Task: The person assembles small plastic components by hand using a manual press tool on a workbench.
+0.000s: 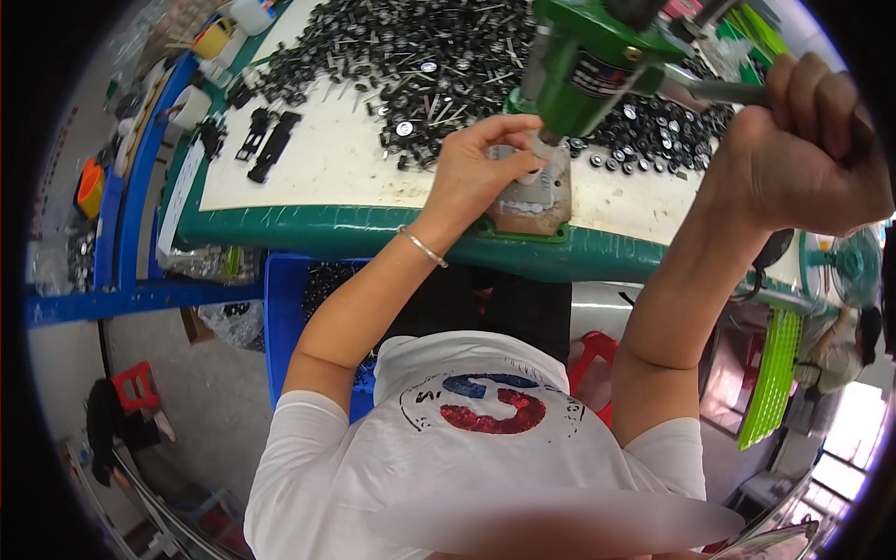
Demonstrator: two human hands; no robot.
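A green hand press (590, 79) stands at the table's near edge, on a base plate (532, 210) topped with a worn metal piece. My right hand (807, 145) is closed round the press's grey lever (728, 91), raised at the upper right. Just under the press head is my left hand (490, 168), thumb and fingers pinched together over the plate. Whatever lies between those fingertips is too small and covered to make out. Behind the press spreads a big heap of small black wheels and thin metal axles (420, 65). More black wheels with silvery centres (644, 140) lie to its right.
Two black toy chassis parts (273, 147) rest on the white tabletop (327, 182) at left. A blue bin (285, 280) holding small black parts sits below the table edge. A blue metal rack (121, 187) stands at left, a green fan (854, 266) at right.
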